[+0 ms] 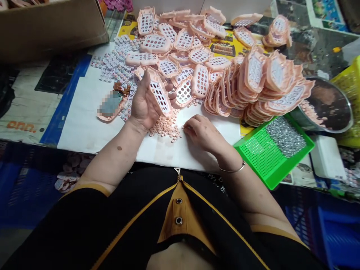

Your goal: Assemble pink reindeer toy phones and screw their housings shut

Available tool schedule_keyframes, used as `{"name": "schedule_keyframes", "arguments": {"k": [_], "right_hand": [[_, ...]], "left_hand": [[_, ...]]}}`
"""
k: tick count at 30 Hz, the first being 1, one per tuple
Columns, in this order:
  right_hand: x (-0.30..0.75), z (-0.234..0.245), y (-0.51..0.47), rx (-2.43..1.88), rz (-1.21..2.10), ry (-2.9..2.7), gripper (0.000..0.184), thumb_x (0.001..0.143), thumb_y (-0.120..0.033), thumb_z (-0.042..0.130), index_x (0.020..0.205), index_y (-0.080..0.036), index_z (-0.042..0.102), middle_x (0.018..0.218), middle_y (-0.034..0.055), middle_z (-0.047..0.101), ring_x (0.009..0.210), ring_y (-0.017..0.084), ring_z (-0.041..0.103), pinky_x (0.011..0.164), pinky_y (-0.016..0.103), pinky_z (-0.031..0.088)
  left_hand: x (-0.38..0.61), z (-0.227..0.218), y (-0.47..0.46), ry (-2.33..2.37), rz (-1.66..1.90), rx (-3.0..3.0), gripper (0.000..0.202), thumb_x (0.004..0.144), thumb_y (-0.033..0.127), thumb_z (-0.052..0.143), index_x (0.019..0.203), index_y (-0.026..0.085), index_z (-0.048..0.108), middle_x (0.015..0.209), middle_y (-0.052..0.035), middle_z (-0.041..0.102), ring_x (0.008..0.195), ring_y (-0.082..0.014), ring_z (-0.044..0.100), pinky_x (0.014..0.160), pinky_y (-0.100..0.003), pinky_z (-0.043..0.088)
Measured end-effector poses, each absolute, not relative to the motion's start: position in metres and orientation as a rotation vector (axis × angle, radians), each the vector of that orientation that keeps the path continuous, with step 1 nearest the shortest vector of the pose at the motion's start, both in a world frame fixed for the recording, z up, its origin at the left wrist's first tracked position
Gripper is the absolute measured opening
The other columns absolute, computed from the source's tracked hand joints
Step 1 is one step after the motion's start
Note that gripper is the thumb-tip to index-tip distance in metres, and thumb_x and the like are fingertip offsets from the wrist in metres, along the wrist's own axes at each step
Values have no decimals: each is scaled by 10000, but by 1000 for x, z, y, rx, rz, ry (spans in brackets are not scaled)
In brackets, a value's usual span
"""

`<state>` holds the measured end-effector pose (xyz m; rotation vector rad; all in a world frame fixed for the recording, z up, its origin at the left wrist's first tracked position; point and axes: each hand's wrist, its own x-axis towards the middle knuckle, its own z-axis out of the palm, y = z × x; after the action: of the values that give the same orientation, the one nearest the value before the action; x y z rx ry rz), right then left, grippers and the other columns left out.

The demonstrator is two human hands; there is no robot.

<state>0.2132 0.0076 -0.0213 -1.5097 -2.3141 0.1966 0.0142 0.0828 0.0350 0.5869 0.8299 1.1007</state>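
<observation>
Well, from my seat I see the left hand (144,105) raised a little above the desk (317,52), palm turned inward, thumb and fingers closed around a pink panel (160,95) full of oval holes. The panel stands on edge, tilted, its near end just over a small heap of pink buttons (165,127). That heap lies on a white sheet (84,127) near the middle of the desk.

The right hand (204,131) rests palm down on the sheet just right of the heap, fingers curled, their tips among the outermost buttons. I cannot tell whether it pinches one. A thin bracelet (232,169) sits on that wrist.

Farther off, loose panels (182,41) of the same kind lie in a wide pile. To the right of them more panels are packed on edge in leaning stacks (253,86). Small white pieces (118,60) are scattered at the far left of the sheet.

A green tray (261,153) sits near right, touching the sheet's edge, with a mound of silvery bits (285,135) in its far corner. Beyond it stands a metal bowl (350,116), and a cardboard box (50,26) fills the far left corner.
</observation>
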Motion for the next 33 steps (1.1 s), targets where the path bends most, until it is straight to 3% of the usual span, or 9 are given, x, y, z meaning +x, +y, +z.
{"name": "schedule_keyframes", "arguments": {"k": [6, 12, 18, 21, 26, 29, 33], "right_hand": [[222, -28, 2, -1492, 161, -2034, 178, 946, -265, 544, 958, -197, 708, 802, 78, 692, 696, 208, 602, 636, 370, 512], [200, 14, 1, -1233, 179, -1756, 103, 915, -232, 669, 878, -274, 755, 842, 16, 755, 776, 177, 698, 695, 342, 558], [174, 26, 8, -1000, 115, -1924, 152, 965, -209, 602, 958, -264, 744, 895, 35, 753, 829, 171, 697, 740, 347, 563], [176, 21, 5, -966, 104, -2056, 187, 995, -312, 579, 1099, -255, 724, 987, 61, 763, 921, 197, 696, 830, 386, 563], [177, 10, -9, -1086, -85, -2294, 478, 975, -543, 557, 1338, -241, 635, 1311, 122, 718, 1214, 280, 639, 1003, 462, 502], [174, 2, -12, -1108, -202, -2250, 353, 1003, -412, 559, 1306, -254, 650, 1278, 95, 744, 1185, 249, 663, 982, 426, 505], [170, 0, -6, -1018, -340, -2032, 259, 970, -182, 595, 1202, -268, 674, 1099, 43, 803, 1000, 200, 708, 899, 381, 520]], "left_hand": [[18, 33, 81, 663, 1184, 571, 462, 1019, 563, 384, 1045, 185, 648, 1081, -77, 720, 1255, -316, 644, 895, -443, 618], [19, 28, 71, 611, 976, 625, 498, 1003, 596, 405, 1037, 180, 677, 1035, -84, 758, 1117, -325, 719, 842, -452, 633], [24, 33, 63, 683, 941, 600, 574, 1053, 570, 227, 1094, 185, 651, 994, -67, 744, 1083, -295, 736, 839, -442, 619], [25, 35, 63, 682, 974, 595, 631, 1057, 583, 158, 1093, 178, 640, 961, -63, 734, 1069, -283, 744, 838, -443, 612], [23, 39, 65, 689, 885, 573, 660, 1027, 653, 188, 1060, 183, 651, 975, -92, 739, 975, -262, 762, 709, -374, 619], [24, 39, 64, 710, 843, 565, 628, 1018, 658, 249, 1021, 184, 661, 953, -97, 740, 942, -259, 760, 643, -341, 611], [26, 35, 60, 701, 865, 539, 662, 1014, 681, 234, 1219, 202, 641, 1016, -115, 733, 1186, -343, 684, 835, -480, 619]]}}
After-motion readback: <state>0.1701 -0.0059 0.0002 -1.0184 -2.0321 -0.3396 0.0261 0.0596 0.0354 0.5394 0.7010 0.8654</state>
